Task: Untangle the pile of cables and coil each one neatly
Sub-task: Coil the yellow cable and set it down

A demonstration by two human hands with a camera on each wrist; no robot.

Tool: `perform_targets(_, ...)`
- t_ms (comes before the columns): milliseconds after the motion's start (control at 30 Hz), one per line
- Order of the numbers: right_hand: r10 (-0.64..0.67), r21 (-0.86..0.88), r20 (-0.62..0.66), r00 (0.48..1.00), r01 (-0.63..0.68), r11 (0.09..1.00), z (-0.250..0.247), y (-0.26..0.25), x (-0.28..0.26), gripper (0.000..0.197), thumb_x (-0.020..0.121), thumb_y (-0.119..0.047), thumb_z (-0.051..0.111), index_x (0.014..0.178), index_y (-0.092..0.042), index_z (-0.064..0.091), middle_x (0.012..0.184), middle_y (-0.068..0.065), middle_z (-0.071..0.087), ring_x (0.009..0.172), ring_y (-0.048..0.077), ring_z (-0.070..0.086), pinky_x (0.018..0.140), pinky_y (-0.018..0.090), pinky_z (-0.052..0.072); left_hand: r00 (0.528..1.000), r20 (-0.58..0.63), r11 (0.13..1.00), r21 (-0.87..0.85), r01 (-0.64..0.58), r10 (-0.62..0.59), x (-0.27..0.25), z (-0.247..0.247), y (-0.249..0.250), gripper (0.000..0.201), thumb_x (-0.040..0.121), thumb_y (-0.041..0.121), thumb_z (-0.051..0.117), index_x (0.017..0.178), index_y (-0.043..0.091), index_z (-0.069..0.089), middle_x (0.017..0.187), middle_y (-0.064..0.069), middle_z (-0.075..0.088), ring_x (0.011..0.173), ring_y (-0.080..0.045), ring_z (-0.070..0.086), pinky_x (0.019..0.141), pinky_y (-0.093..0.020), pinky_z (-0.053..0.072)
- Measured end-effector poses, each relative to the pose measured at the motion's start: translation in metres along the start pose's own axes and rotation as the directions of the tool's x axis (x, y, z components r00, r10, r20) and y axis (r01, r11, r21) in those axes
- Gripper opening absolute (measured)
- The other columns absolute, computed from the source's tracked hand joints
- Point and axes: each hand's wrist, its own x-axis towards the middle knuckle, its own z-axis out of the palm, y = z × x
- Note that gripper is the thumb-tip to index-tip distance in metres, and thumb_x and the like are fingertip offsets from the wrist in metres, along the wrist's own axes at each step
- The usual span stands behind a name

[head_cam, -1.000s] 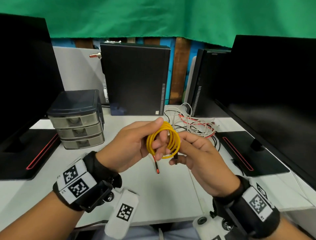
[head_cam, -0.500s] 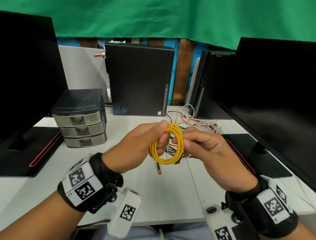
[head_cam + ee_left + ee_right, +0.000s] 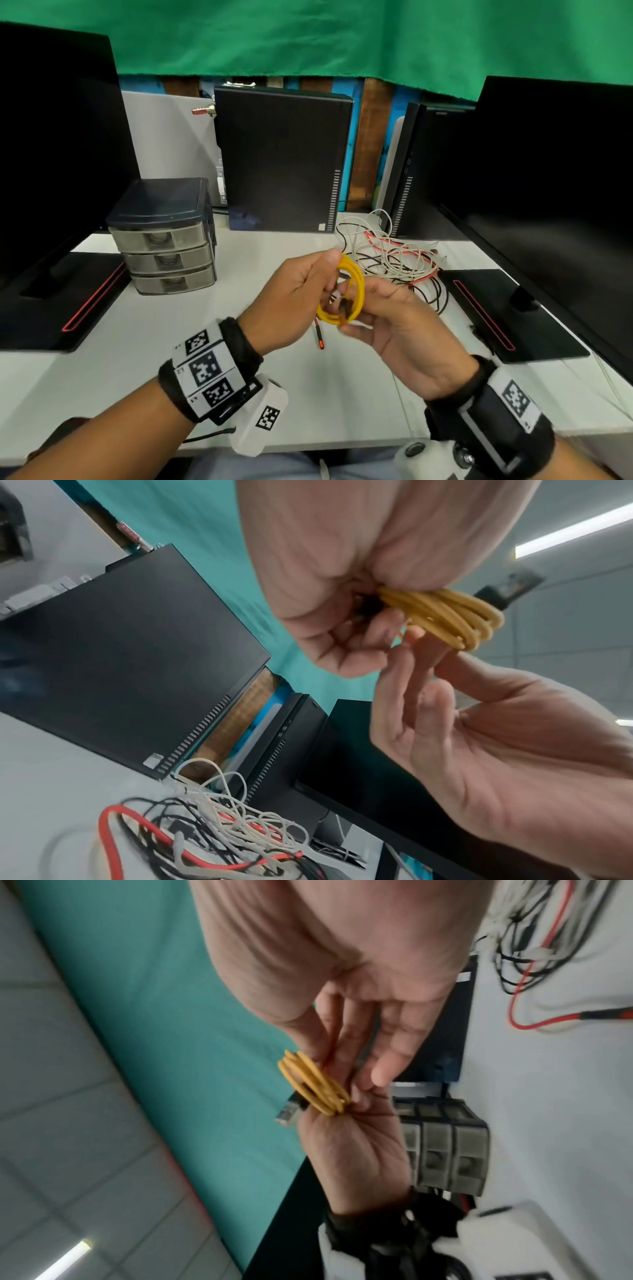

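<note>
A yellow cable (image 3: 358,291) wound into a small coil hangs in the air over the white desk (image 3: 154,342). My left hand (image 3: 337,274) pinches the coil's top between thumb and fingers. My right hand (image 3: 346,308) comes from the right and pinches the lower part. In the left wrist view the yellow cable (image 3: 445,615) sticks out of my left hand (image 3: 387,599), with a dark plug (image 3: 507,588) beyond it. My right hand (image 3: 329,1066) meets the yellow cable (image 3: 311,1085) beside a grey plug (image 3: 287,1112). The tangled pile (image 3: 394,263) of white, black and red cables lies behind my hands.
A red-tipped lead (image 3: 320,337) lies on the desk under the coil. A small three-drawer unit (image 3: 164,246) stands at the left. Black computer cases (image 3: 281,161) stand at the back. Monitor stands (image 3: 507,308) flank the desk on both sides.
The coil has turned from facing me to nearly edge-on. My right hand has slid from the coil's right side down to its lower part, palm turned more upward.
</note>
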Motion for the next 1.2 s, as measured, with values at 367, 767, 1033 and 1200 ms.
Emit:
perform_targets(367,-0.03,-0.275,-0.115,0.993,-0.003,0.961,0.003,0.012,0.001,0.011,0.087,-0.019,0.075,0.085,-0.01,0.068,0.082,0.008,0.063,0.073,0.013,0.058,0.063,0.028,0.054,0.978,-0.136,0.868,0.491,-0.071,0.157,-0.001,0.0,-0.02,0.053,0.099,0.058,0.033,0.067,0.019,0.049,0.054,0.004,0.044,0.055,-0.022,0.047,0.055,-0.046,0.045)
perform_targets(767,-0.322,-0.649,-0.054,0.945,0.212,0.731,0.008,0.012,-0.011,0.021,0.104,-0.014,0.048,0.102,-0.017,0.069,0.079,0.006,0.07,0.064,0.018,0.071,0.058,0.032,0.054,0.96,-0.234,0.816,0.578,0.012,0.152,0.011,-0.016,-0.022,0.054,0.101,0.053,0.022,0.074,0.015,0.049,0.06,0.002,0.045,0.057,-0.017,0.047,0.058,-0.031,0.042)
perform_targets(1033,-0.191,-0.488,-0.187,0.964,0.078,0.87,0.004,0.017,0.0,0.031,0.09,-0.023,0.072,0.116,-0.029,0.057,0.096,-0.001,0.076,0.089,0.016,0.072,0.068,0.032,0.059,0.98,-0.177,0.92,0.391,-0.009,0.085,0.005,-0.008,-0.022,0.041,0.101,0.045,0.028,0.074,0.019,0.045,0.065,0.004,0.044,0.06,-0.008,0.043,0.055,-0.017,0.036)
perform_targets(1200,-0.228,-0.377,-0.2,0.953,0.14,0.916,0.006,0.008,0.016,0.023,0.093,-0.009,0.067,0.112,-0.013,0.055,0.088,0.009,0.077,0.073,0.026,0.075,0.059,0.03,0.058,0.986,-0.168,0.936,0.348,0.053,0.007,0.009,-0.015,-0.024,0.042,0.103,0.045,0.035,0.082,0.014,0.054,0.066,0.006,0.05,0.057,-0.013,0.05,0.061,-0.039,0.051)
